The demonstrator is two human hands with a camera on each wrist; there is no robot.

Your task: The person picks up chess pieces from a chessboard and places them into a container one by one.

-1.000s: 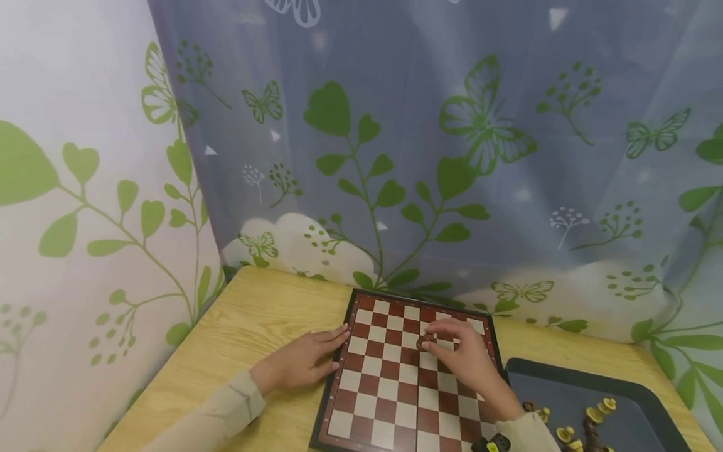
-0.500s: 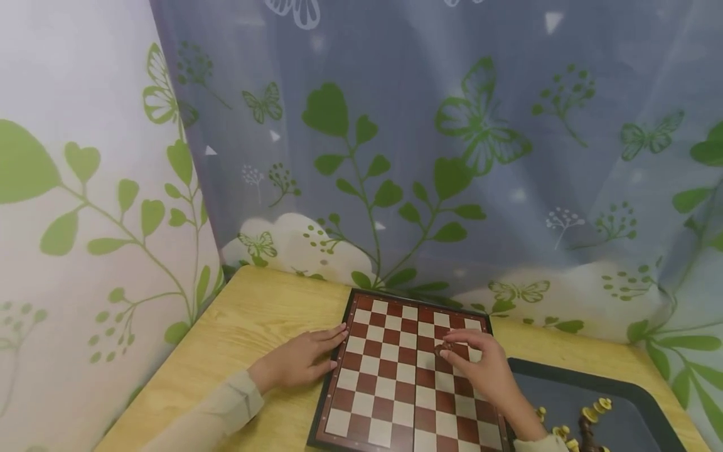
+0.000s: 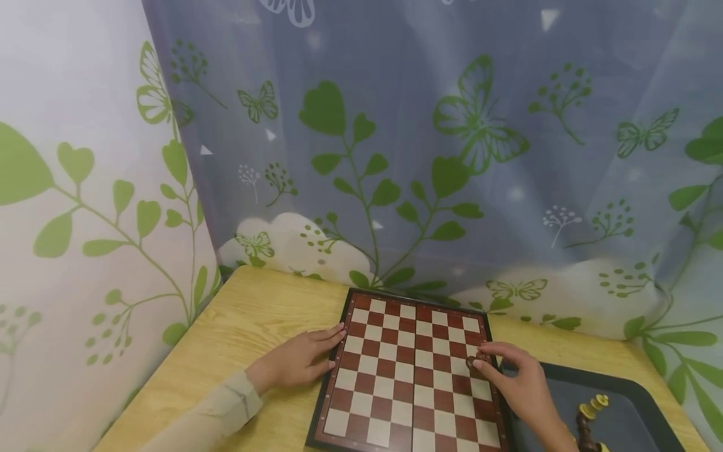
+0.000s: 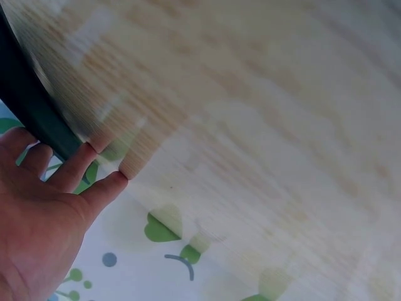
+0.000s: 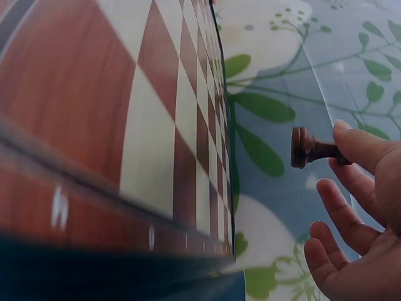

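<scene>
A folding chessboard with red-brown and cream squares lies on the wooden table. My right hand is above its right edge and pinches a dark brown chess piece between thumb and index finger. In the right wrist view the piece hangs above the board with its round base away from the fingers; its top is hidden by the fingertips. The other fingers are spread loosely. My left hand rests at the left side of the board, fingers extended, fingertips touching the dark rim.
A dark tray stands right of the board, partly behind my right forearm. Several yellow and dark brown chess pieces lie in it. A patterned curtain hangs behind the table.
My right hand has moved right across the board, from near its centre to its right edge, still holding the brown chess piece. The left hand stays at the left edge.
</scene>
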